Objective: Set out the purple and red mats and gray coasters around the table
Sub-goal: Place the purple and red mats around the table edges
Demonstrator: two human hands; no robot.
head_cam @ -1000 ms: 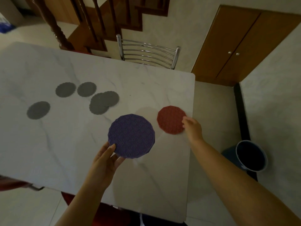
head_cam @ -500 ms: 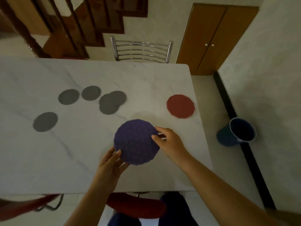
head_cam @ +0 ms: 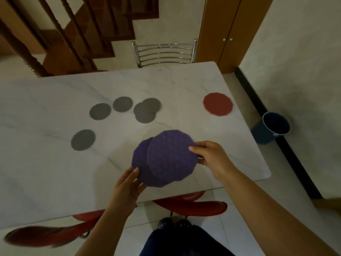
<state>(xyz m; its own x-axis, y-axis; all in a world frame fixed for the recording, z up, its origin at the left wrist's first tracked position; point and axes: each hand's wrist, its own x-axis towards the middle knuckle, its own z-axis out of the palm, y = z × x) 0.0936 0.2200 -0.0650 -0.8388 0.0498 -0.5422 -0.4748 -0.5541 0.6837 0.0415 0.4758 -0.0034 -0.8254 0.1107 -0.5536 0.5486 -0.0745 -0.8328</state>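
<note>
Separating the pair: the right hand (head_cam: 210,157) pinches the upper purple mat (head_cam: 171,156), the left hand (head_cam: 127,185) grips the lower purple mat (head_cam: 140,160) (both nearer the person than the red mat (head_cam: 217,104)), so next the upper one likely needs lifting clear

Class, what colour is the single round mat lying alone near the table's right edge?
Red. The round red woven mat shows clearest in the head view.

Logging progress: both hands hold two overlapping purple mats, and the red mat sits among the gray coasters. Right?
No. The head view shows the red mat alone near the table's right edge, apart from the gray coasters; the left hand and right hand do hold two overlapping purple mats.
</note>
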